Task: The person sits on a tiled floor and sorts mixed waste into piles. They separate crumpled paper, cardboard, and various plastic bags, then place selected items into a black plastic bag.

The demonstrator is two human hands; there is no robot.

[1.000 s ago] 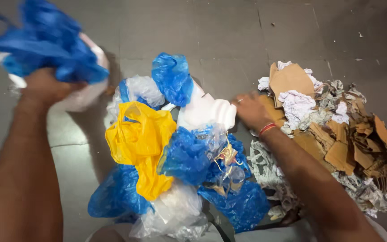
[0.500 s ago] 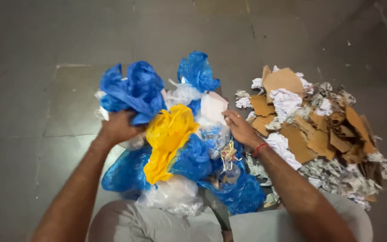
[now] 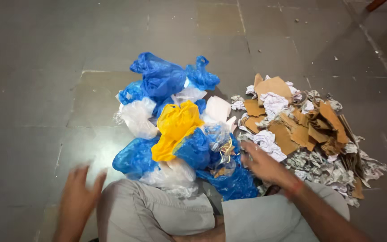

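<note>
While blue bags (image 3: 160,78) top the heap, both hands hover empty.

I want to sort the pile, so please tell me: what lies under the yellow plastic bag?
The yellow plastic bag rests on blue plastic bags, with a clear bag lower down. Whatever lies deeper beneath it is covered and cannot be seen.

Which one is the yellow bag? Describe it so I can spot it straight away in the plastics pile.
On the grey floor lie two heaps: torn cardboard and crumpled paper on one side, plastic bags on the other. The yellow bag lies crumpled near the middle of the plastic heap, between a white bag and a blue bag. It is the only yellow thing there.
</note>
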